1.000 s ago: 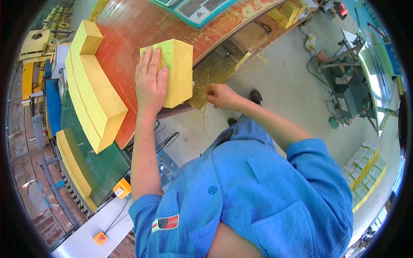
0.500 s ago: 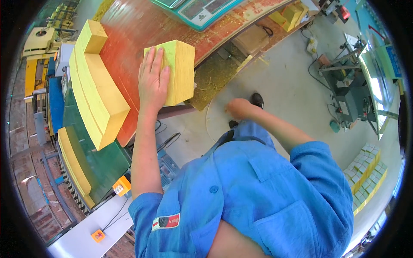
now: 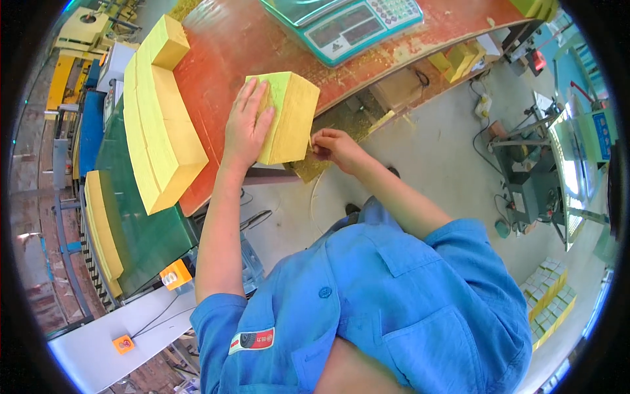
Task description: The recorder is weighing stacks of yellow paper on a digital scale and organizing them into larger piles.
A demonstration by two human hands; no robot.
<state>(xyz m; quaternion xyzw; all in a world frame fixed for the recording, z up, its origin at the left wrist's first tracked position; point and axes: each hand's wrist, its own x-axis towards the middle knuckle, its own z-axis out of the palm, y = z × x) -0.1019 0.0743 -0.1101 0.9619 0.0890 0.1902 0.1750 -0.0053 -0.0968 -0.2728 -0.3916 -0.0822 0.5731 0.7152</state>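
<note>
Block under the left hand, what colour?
Yellow block, greenish on top; head view shows it, left hand flat on it.

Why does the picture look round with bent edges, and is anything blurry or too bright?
Head view: fisheye lens, so the red table edge curves and black corners ring the frame; even daylight, no harsh glare; the left hand on the yellow block is sharp, things near the rim look squeezed.

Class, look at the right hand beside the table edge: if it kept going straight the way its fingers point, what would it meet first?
The right hand points at the near side of the yellow block, so it would most likely meet that block first; it already looks to be touching or almost touching its lower corner.
</note>
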